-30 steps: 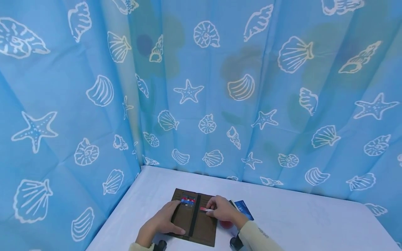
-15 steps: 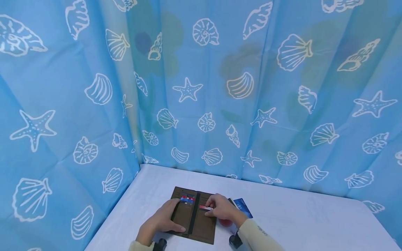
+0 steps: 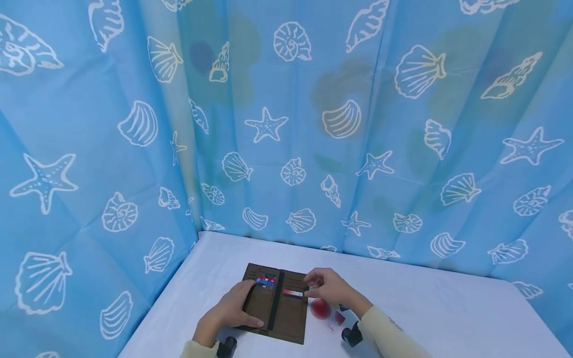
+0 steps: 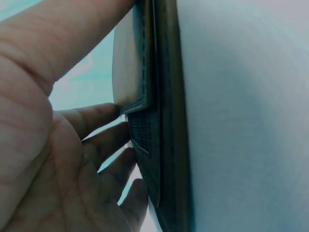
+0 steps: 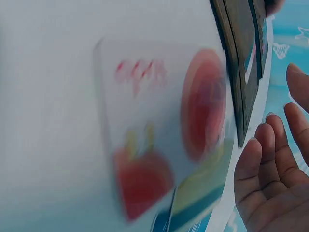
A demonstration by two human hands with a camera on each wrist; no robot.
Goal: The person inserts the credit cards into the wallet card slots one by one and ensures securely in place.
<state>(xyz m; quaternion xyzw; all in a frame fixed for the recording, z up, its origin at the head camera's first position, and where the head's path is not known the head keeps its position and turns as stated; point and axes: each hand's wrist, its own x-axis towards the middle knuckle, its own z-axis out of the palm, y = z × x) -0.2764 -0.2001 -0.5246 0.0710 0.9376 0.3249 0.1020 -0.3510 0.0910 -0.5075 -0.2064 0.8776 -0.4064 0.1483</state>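
Observation:
An open brown wallet [image 3: 290, 318] lies on the table, a black band [image 3: 276, 301] running down its middle. Blue and red cards [image 3: 266, 282] show in its left-side slots. A red and white card [image 3: 293, 293] sits in a slot on the right side. My left hand [image 3: 232, 304] rests on the wallet's left half, fingers along the outer edge and thumb near the bottom. My right hand [image 3: 333, 288] is beside the wallet's right edge, its fingers loosely bent and holding nothing. In the right wrist view, those fingers [image 5: 275, 154] are apart from the wallet.
A white card with red round shapes [image 5: 145, 106], blurred in the right wrist view, lies right of the wallet. Another card, yellowish and blue [image 5: 203, 193], is partly beneath it. A blue shell-print curtain [image 3: 286, 124] stands behind and left of the white table [image 3: 425, 308].
My right hand has let go of the red and white card in the right slot and moved right, uncovering the card with red shapes. My left hand stays on the wallet.

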